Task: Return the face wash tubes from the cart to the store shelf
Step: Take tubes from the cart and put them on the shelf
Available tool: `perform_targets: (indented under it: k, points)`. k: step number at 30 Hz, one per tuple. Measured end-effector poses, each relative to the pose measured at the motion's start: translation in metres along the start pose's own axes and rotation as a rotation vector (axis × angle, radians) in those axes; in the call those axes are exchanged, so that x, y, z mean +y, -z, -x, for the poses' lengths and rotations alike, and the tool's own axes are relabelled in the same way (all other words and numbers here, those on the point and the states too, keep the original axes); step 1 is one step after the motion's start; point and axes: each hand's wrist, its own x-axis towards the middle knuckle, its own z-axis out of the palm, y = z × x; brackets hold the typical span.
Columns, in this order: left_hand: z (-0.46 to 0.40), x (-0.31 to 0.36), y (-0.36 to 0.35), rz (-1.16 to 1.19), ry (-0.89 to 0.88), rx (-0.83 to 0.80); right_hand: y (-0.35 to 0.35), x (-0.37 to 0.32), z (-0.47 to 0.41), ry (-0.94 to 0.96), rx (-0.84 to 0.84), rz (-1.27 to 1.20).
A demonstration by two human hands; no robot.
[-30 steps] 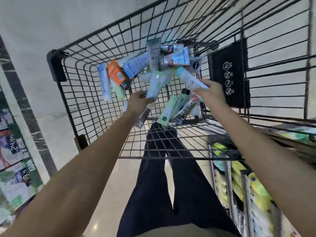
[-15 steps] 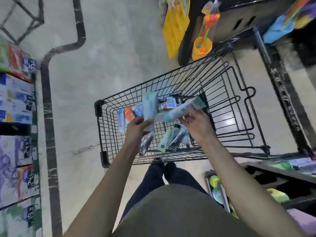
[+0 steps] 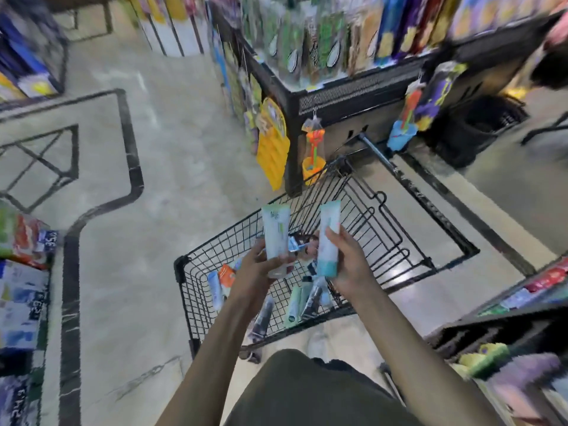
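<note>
We find two tubes lifted clear of the black wire shopping cart [image 3: 384, 241] and held above its basket. The left hand [image 3: 255, 272] grips a white face wash tube with a pale green crimped end [image 3: 275, 235], fingers curled round its lower half. The right hand [image 3: 347, 259] grips a white tube with a turquoise lower end [image 3: 327, 241], fingers [image 3: 333, 238] wrapped across its middle and thumb behind. Both tubes stand nearly upright, long axes pointing away from the wrists, crimped ends up, and sit just beside each other without clearly touching.

The remaining tubes [image 3: 301, 299] lie loose on the cart floor, below and between the two sets of fingers; an orange-and-white tube [image 3: 226, 276] lies below the left fingers.

The nearest store shelf with tube-like stock [image 3: 538, 287] lies to the right of the right fingers, well apart from them. In our judgement the right hand is the nearer and would reach it first, with the tube's axis needing little turning.

Print on both held tubes is too blurred to read. A price tag [image 3: 50, 238] far left of the left fingers appears to read "350"; we cannot confirm it.
</note>
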Motion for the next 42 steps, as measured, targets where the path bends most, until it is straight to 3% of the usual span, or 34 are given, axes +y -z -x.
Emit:
perform_targets:
  k: [5, 13, 18, 29, 42]
  points:
    - [0.038, 0.002, -0.001, -0.024, 0.027, -0.124, -0.001, 0.006, 0.068, 0.149, 0.037, -0.009]
    - [0.102, -0.018, -0.028, -0.027, 0.09, -0.291, 0.028, 0.03, 0.198, 0.333, 0.288, 0.045]
    - [0.153, -0.043, -0.067, -0.149, 0.129, -0.48, 0.054, 0.035, 0.283, 0.443, 0.447, 0.021]
    - [0.279, -0.131, -0.179, -0.276, 0.238, -0.847, 0.142, 0.041, 0.479, 0.678, 0.756, -0.138]
    - [0.488, -0.258, -0.286, -0.404, 0.25, -1.117, 0.255, 0.058, 0.718, 0.841, 0.982, -0.149]
